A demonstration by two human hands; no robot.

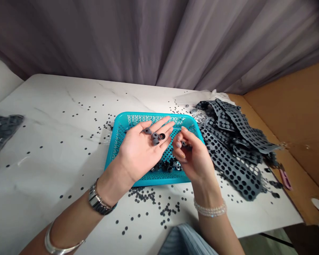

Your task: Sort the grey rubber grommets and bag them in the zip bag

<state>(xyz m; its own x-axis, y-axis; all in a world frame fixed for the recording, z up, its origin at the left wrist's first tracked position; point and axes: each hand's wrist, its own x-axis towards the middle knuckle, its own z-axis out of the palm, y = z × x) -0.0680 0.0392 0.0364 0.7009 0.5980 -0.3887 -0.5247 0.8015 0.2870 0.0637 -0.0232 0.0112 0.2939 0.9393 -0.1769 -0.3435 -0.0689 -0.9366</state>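
Palm up, my left hand (pixel 142 150) is open over the basket, its fingers stretched flat. Several small dark grey rubber caps (pixel 155 136) with hollow ends lie loose across its fingers. Close by on the right, my right hand (pixel 195 152) is closed, its fingers curled round similar grey caps (pixel 185 144), partly hidden by the fingers. Beneath both hands stands a turquoise plastic basket (pixel 159 182) with latticed walls. More black caps (pixel 171 165) lie in its near part; my hands hide some of the inside.
Perforated dark rubber sheets (pixel 234 170) are heaped at the right. Small black discs (pixel 143 194) are scattered over the white marbled table (pixel 48 152). At the left edge lies a bag of dark pieces (pixel 4 132). A pink-handled tool (pixel 285 179) rests by the wooden panel (pixel 300 117) at right.
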